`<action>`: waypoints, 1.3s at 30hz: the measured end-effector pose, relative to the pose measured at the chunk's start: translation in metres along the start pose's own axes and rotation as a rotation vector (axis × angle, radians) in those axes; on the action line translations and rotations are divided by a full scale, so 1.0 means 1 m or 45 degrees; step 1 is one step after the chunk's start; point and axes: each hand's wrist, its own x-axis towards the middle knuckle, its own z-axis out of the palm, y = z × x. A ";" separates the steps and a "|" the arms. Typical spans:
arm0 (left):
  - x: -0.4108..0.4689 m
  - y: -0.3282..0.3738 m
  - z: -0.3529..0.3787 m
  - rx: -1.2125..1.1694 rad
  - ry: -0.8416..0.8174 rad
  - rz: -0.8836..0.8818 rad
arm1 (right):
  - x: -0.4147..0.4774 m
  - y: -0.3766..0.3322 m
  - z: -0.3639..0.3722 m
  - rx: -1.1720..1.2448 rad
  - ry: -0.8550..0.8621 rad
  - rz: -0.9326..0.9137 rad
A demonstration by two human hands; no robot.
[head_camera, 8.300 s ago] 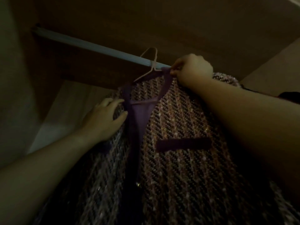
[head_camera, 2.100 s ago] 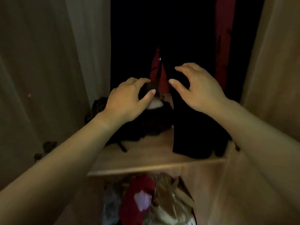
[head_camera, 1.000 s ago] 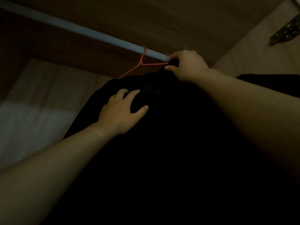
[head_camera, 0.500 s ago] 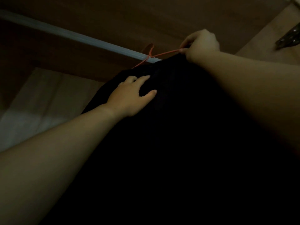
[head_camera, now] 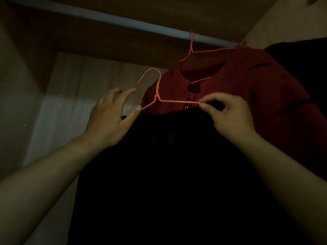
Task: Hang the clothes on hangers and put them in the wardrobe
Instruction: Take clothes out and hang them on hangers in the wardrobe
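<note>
— Right hand [head_camera: 228,117] is what I'm watching first: thumb and forefinger pinch the right arm of an orange wire hanger [head_camera: 169,101], other fingers curled in.

— And your left hand?

— My left hand [head_camera: 109,119] is spread, fingers apart, its thumb tip touching the hanger's left arm near the neck. The hook curves up just above those fingers, hooked on nothing, below the rail [head_camera: 123,22].

— What's inside the wardrobe?

— I see the wardrobe [head_camera: 44,76] from below: pale rail across the top, wooden panels around it. One red garment [head_camera: 256,89] hangs there on a second orange hanger [head_camera: 192,52], whose hook sits over the rail. A dark shape fills the far right corner; I can't tell what it is.

— Where's the piece you're hanging?

— A black garment [head_camera: 168,165] drapes from the hanger between my hands, in front of the red one and lower. It's so dark I can't make out its cut, and its lower part runs off the bottom edge. How it sits on the wire is hidden too.
</note>
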 end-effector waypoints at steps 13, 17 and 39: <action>-0.168 0.017 -0.024 -0.283 -0.256 -0.099 | -0.194 -0.007 -0.036 0.084 -0.257 0.015; -0.213 0.036 -0.045 -0.380 -0.218 -0.185 | -0.242 -0.037 -0.059 0.055 -0.296 0.069; -0.399 0.250 -0.246 -1.026 -0.554 0.082 | -0.476 -0.316 -0.360 -0.553 0.036 0.666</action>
